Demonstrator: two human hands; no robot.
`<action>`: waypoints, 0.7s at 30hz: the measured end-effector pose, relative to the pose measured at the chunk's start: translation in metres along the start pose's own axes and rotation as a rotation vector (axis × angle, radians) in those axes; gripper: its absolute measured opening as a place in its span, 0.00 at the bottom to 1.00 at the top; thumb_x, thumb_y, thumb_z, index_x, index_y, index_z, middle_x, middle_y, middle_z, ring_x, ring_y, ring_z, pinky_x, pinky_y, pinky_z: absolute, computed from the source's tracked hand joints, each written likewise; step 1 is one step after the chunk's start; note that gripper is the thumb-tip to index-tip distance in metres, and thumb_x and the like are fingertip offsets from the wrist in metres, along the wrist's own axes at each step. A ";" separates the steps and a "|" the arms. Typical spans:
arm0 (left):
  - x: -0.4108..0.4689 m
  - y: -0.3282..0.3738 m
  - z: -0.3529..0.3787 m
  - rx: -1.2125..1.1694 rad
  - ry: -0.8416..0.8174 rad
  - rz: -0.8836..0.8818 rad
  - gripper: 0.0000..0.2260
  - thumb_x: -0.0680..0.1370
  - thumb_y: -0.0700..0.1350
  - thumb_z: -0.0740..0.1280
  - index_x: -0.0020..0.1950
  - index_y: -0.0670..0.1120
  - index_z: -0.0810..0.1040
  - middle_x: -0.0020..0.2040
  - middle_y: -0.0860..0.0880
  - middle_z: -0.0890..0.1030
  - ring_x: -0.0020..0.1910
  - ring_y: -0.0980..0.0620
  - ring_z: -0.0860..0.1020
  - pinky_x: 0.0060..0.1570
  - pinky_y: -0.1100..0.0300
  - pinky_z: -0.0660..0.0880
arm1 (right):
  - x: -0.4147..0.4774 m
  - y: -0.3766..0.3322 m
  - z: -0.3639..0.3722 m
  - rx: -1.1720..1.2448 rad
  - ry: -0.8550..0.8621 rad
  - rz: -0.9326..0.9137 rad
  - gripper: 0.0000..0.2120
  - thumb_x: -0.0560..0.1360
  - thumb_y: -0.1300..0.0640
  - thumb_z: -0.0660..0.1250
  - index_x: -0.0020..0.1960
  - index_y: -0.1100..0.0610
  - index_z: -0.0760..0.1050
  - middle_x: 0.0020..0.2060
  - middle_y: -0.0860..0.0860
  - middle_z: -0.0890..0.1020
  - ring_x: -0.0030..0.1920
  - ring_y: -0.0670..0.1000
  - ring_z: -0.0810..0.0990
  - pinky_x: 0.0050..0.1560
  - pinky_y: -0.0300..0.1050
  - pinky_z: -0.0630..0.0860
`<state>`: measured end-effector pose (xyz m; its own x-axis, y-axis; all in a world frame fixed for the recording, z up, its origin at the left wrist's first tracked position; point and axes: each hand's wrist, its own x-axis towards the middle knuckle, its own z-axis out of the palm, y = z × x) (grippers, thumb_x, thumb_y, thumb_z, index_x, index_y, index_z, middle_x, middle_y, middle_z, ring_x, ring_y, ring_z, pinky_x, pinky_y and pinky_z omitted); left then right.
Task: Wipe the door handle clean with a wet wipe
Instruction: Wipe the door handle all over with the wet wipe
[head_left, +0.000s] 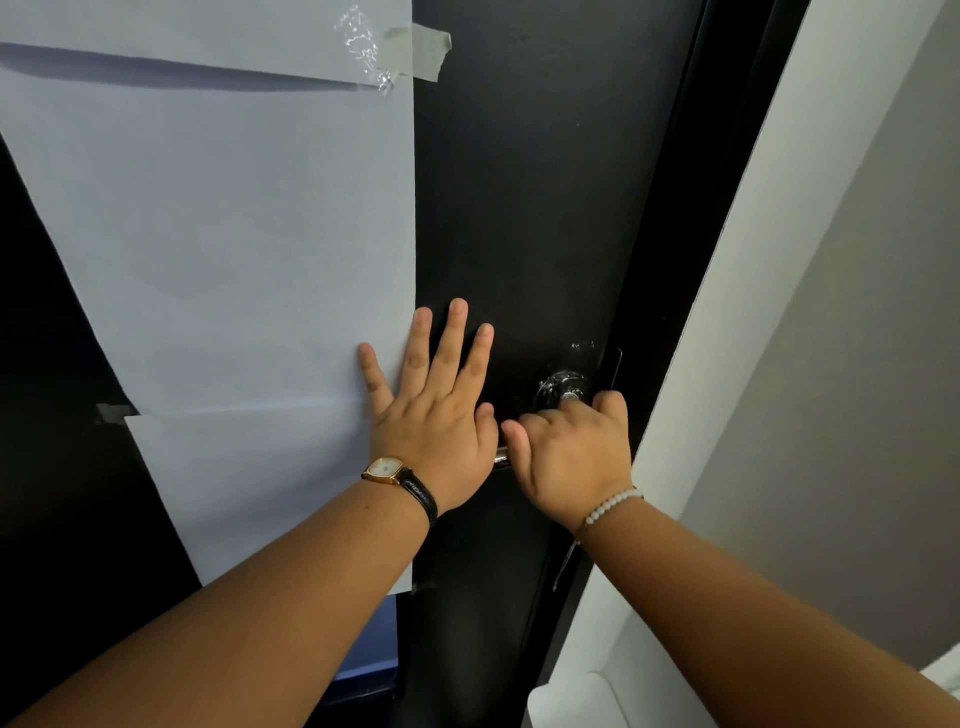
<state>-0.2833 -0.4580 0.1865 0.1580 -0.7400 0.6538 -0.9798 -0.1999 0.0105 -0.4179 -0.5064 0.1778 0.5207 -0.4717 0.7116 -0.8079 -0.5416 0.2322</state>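
A chrome lever door handle (563, 387) sits on a black door (545, 182), near its right edge. My right hand (571, 452) is closed around the lever, so only the round base and a short bit of the lever tip (500, 457) show. No wet wipe is visible; the hand may hide one. My left hand (436, 410) lies flat against the door just left of the handle, fingers spread, partly over the edge of a taped paper sheet. A watch is on the left wrist, a bead bracelet on the right.
Large pale paper sheets (234, 234) are taped over the door's left part. A white door frame (727, 312) and a grey wall (857, 364) stand right of the door. A white ledge (582, 696) shows at the bottom right.
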 end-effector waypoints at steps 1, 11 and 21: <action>0.000 0.000 0.000 0.012 -0.003 0.003 0.31 0.72 0.53 0.48 0.76 0.52 0.49 0.78 0.47 0.50 0.75 0.45 0.44 0.67 0.34 0.36 | -0.006 0.000 0.004 0.012 0.044 0.003 0.26 0.79 0.46 0.43 0.33 0.51 0.74 0.27 0.47 0.80 0.30 0.52 0.75 0.44 0.51 0.60; 0.000 0.001 -0.005 -0.001 -0.043 0.000 0.32 0.74 0.53 0.52 0.76 0.54 0.43 0.78 0.49 0.42 0.76 0.45 0.39 0.66 0.36 0.32 | -0.004 -0.003 0.001 -0.014 0.019 0.015 0.29 0.78 0.46 0.41 0.32 0.51 0.76 0.24 0.47 0.80 0.31 0.51 0.76 0.46 0.52 0.60; -0.002 0.010 -0.014 0.019 -0.001 0.085 0.21 0.70 0.47 0.54 0.61 0.53 0.75 0.70 0.46 0.70 0.66 0.44 0.65 0.61 0.47 0.56 | -0.043 0.005 0.003 0.098 0.054 -0.005 0.15 0.74 0.55 0.58 0.59 0.54 0.75 0.57 0.49 0.82 0.59 0.51 0.79 0.60 0.54 0.63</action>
<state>-0.2949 -0.4496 0.1959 0.0748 -0.7552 0.6512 -0.9872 -0.1485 -0.0588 -0.4429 -0.4908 0.1466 0.5069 -0.4325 0.7457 -0.7733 -0.6104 0.1716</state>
